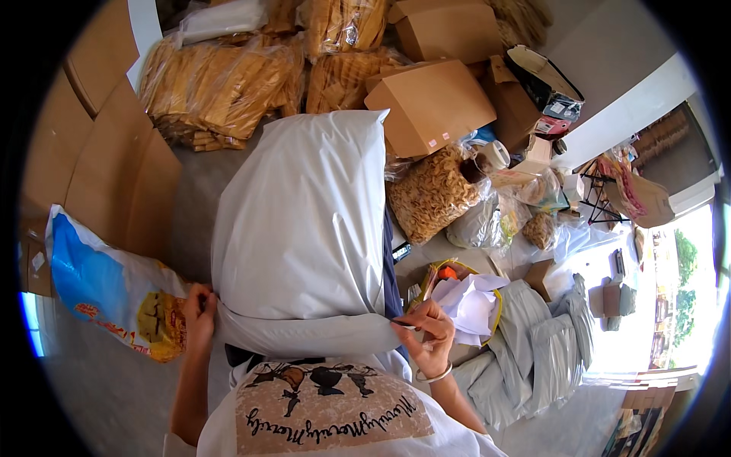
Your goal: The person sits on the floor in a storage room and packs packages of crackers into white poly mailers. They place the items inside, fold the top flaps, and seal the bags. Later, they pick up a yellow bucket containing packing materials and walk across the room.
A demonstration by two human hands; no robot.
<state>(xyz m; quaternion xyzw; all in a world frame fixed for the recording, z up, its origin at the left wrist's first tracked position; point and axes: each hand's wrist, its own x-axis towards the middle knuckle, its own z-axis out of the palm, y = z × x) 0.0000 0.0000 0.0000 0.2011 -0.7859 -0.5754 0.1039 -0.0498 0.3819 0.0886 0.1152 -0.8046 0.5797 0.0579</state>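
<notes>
A large, full pale grey plastic mailing bag [304, 206] lies over my lap, its near end folded over into a flap [304, 329]. At the flap's left end, my left hand [199, 314] is closed with curled fingers at the bag's edge. My right hand [430, 335], with a bangle on the wrist, pinches the flap's right corner between thumb and fingers. What fills the bag is hidden.
Left of me stand a blue and yellow printed sack [114, 286] and large cardboard boxes [114, 167]. On the right are a yellow-rimmed bin with papers [472, 305] and stacked grey bags [525, 358]. Ahead lie plastic-wrapped brown bundles [221, 84] and an open carton [434, 107].
</notes>
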